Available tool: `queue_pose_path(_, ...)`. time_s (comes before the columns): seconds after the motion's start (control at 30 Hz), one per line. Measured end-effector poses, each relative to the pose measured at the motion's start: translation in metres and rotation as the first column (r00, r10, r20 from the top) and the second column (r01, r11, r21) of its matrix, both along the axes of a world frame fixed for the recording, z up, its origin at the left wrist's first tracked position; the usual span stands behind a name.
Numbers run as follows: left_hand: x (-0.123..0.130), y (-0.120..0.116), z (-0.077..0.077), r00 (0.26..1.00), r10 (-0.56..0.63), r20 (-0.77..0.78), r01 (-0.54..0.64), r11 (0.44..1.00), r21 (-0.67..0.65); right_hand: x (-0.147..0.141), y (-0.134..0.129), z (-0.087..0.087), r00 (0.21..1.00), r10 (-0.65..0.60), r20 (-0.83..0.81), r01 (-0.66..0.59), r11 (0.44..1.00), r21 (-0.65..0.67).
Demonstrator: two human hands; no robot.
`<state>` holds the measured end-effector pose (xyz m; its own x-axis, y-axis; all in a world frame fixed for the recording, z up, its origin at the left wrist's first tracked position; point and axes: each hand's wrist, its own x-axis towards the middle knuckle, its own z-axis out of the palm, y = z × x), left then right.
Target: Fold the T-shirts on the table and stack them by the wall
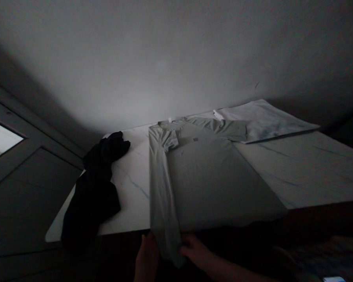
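A grey-green T-shirt lies front up on the marble-patterned table. Its left side is folded inward in a long strip, with that short sleeve laid over the chest. The other sleeve stretches out to the right. At the near edge, the bottom of the folded strip hangs past the table. My right hand pinches the strip's lower right corner between thumb and fingers. On the strip's other side, my left hand grips the lower left edge, its fingertips partly hidden by the cloth and the dark.
A crumpled black garment covers the table's left end and hangs over its front edge. A folded white cloth with bluish-grey patches lies at the back right, under the right sleeve. Behind stands a bare wall, and a door is at left.
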<state>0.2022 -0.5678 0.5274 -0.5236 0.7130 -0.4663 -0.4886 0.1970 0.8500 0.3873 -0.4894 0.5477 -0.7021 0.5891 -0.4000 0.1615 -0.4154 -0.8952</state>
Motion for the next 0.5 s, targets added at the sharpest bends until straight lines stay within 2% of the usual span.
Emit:
queue_pose_path(0.1, 0.008, 0.000, -0.003, 0.999, 0.013, -0.050, -0.013, 1.000, -0.004, 0.002, -0.002, -0.012, 0.996, 0.010, 0.089, -0.018, 0.996, 0.083)
queue_pose_path(0.27, 0.019, 0.002, 0.014, 0.980, -0.085, -0.179, 0.066, 0.992, -0.108, -0.003, -0.003, -0.012, 0.990, 0.036, 0.135, -0.066, 0.971, 0.231)
queue_pose_path(0.4, 0.014, 0.001, 0.011, 0.995, 0.040, -0.086, -0.051, 0.991, -0.126, -0.001, 0.002, -0.011, 0.970, 0.084, 0.227, -0.134, 0.968, 0.211)
queue_pose_path(0.5, 0.010, -0.003, 0.001, 0.994, 0.103, -0.026, -0.105, 0.991, -0.086, 0.005, 0.007, -0.004, 0.972, 0.168, 0.163, -0.199, 0.960, 0.199)
